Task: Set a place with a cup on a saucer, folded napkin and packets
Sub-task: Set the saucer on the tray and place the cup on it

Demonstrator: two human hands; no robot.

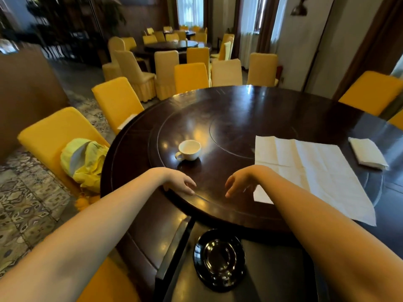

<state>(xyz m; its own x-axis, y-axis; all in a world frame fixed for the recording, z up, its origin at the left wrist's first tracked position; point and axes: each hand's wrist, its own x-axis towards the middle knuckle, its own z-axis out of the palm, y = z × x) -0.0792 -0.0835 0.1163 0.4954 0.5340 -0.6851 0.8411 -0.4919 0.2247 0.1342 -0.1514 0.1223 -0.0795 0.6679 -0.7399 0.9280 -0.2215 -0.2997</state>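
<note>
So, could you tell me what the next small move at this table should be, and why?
Probably reach the left hand forward to the white cup and bring it back to the black saucer. The cup stands alone on the turntable, the saucer sits bare at the near edge, and both hands are empty, the right hand beside the unfolded napkin.

The room is dim and warm — daylight enters through curtained windows (189, 12) at twelve o'clock. Soft glare patches sit on the dark polished worktop (250, 101). Wide-angle bending curves the edges, and the nine o'clock side is smeared — far chairs (165, 70) look soft.
</note>
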